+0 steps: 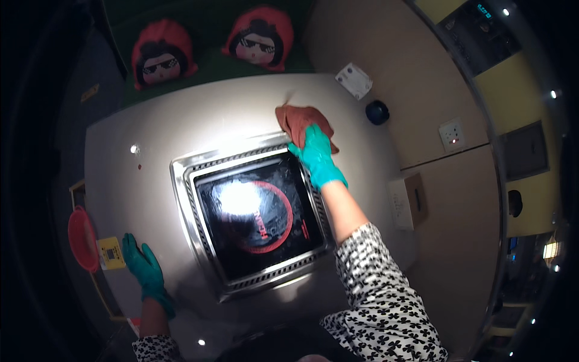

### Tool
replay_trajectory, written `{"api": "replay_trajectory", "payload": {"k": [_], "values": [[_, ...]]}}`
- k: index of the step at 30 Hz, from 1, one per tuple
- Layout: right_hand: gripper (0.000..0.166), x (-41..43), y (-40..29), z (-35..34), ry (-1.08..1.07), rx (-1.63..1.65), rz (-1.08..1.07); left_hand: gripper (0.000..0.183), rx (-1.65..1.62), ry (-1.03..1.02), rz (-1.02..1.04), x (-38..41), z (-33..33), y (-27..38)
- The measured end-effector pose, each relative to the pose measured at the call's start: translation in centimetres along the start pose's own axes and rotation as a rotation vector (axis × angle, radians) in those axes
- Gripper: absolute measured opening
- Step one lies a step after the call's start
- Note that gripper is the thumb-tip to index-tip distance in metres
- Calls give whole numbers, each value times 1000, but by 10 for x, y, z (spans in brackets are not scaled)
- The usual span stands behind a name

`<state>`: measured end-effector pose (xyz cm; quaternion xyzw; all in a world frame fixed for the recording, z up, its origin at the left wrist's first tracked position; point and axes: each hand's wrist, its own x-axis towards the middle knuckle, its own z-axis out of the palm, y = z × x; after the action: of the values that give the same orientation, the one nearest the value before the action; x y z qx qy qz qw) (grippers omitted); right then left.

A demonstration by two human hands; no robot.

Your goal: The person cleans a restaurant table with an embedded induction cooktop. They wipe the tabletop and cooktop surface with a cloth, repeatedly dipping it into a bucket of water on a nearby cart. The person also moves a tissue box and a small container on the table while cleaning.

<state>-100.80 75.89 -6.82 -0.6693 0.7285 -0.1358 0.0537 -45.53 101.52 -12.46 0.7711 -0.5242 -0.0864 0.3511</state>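
Note:
My right hand [316,154], in a green rubber glove, presses a reddish-brown cloth [296,120] onto the table just beyond the far right corner of a built-in induction cooktop [280,181]. The cooktop has black glass with a red ring and is set in a slotted stainless-steel frame [182,199]. Gloved in the same green, my left hand [142,267] rests near the table's left edge. It holds nothing, and its thumb stands apart from the fingers. Beside its fingertips lies a yellow card [111,253] bearing a printed code.
A pale table [131,194] runs to the wall at right. Along that side are a white patterned item [354,81], a dark round object [377,112] and a white box [401,201]. A red basin [83,238] stands off the left edge. Red cushions [260,40] sit on a green seat beyond.

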Motion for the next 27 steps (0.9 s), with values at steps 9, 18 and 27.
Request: {"api": "replay_trajectory", "payload": {"k": [9,18,27], "values": [[107,-176,63,-28,-33,522,155,50,75,-4,-8,-9,-11,-4],[104,69,142,70,105,734,237,57,337,-127,121,12,-13,24],[110,163,-170,129,-44,-218,-323,59,366,-91,96,-2,-30,18]]}}
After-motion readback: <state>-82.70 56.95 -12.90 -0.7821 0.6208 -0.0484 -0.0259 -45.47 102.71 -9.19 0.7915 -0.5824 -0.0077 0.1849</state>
